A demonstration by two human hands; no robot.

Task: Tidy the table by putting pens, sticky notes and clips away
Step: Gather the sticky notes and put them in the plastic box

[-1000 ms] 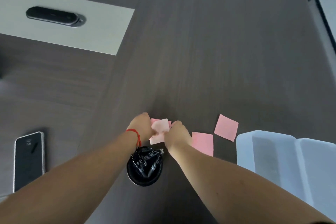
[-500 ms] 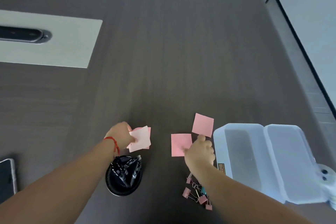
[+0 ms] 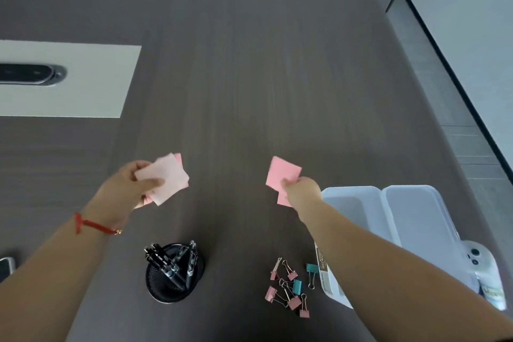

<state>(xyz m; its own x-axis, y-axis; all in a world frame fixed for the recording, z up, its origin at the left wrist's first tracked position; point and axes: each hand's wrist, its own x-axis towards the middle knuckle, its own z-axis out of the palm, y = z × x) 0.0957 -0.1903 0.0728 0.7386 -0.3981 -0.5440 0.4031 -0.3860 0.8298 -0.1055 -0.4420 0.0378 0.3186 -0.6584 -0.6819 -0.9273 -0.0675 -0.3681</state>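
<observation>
Two hands gathering square pink paper sticky notes: left hand pinching pale stack between thumb and fingers; right hand pinching two loose notes, fanning beyond fingertips, likely merging before white plastic box.

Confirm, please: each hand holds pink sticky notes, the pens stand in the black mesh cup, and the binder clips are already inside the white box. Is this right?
Not quite. The binder clips are not in the white box: the head view shows them loose on the table, just left of it. The rest holds: the left hand and right hand each hold pink sticky notes, and the pens stand in the black mesh cup.
</observation>
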